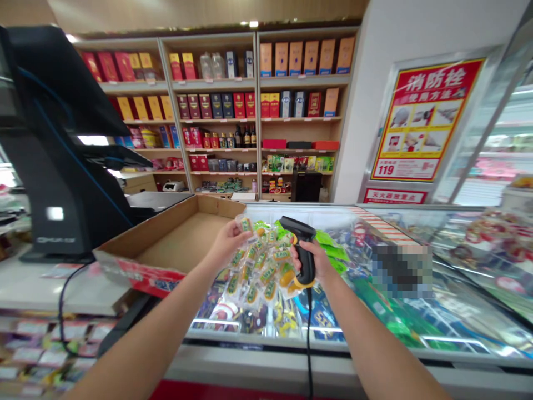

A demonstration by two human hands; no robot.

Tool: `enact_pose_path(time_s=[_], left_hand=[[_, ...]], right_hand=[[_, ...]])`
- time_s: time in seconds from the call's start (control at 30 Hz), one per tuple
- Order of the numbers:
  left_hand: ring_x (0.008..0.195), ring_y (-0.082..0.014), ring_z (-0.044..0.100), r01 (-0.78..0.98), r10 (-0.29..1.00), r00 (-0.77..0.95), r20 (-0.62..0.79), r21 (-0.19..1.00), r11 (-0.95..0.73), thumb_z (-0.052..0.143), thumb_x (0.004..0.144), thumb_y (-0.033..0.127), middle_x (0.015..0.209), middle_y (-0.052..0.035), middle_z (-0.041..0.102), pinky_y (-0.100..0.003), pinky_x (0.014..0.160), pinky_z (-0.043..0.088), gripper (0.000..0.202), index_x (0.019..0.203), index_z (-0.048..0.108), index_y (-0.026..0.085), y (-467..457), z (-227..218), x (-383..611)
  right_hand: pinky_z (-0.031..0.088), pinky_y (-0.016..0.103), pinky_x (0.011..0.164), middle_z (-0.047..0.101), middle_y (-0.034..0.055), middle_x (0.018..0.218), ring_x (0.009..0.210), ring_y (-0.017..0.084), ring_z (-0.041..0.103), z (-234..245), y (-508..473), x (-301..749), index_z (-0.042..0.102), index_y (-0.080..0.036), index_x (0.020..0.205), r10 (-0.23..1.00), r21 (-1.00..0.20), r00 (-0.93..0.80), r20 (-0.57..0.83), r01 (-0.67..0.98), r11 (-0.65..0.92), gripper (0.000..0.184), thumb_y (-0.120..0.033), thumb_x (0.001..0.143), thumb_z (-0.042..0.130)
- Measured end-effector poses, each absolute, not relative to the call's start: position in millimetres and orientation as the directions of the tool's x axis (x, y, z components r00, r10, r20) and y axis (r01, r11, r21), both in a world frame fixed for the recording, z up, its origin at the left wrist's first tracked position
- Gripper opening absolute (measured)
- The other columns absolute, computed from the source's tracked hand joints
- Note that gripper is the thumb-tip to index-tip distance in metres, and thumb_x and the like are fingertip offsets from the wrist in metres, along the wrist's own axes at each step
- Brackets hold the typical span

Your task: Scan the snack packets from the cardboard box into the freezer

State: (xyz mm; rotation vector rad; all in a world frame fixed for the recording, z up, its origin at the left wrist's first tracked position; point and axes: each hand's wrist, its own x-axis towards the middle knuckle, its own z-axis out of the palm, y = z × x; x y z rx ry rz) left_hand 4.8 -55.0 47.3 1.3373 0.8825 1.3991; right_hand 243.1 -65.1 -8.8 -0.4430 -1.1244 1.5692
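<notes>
My right hand (310,258) is wrapped round the grip of a black and yellow barcode scanner (307,261), whose head points to the left and whose cable hangs down in front. Pinched between the fingers of my left hand (229,241) is a small clear snack packet (245,223) with a green and yellow label. Below and between both hands, a heap of similar snack packets (266,269) lies on the glass top of a freezer (216,322). Bright green packets (333,250) lie behind the scanner, partly hidden by it.
An open cardboard box (183,239) stands left of the heap. Beyond it is a black checkout terminal (54,166) on a counter (50,289). Shelves (216,119) of boxed goods line the back. A blurred dark object (397,269) lies on the freezer at right.
</notes>
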Motion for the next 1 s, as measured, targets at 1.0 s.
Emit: enact_pose_path(time_s=[1.0], left_hand=[[0.056, -0.0111, 0.060, -0.156, 0.898, -0.207, 0.389, 0.893, -0.423, 0.080, 0.055, 0.035, 0.065, 0.0034, 0.061, -0.020, 0.049, 0.049, 0.040, 0.071, 0.047, 0.019, -28, 4, 23]], right_hand=[[0.039, 0.024, 0.037, 0.058, 0.0009, 0.043, 0.035, 0.014, 0.052, -2, -81, 236, 0.060, -0.017, 0.060, 0.829, -0.962, -0.505, 0.241, -0.008, 0.274, 0.025, -0.035, 0.076, 0.067]])
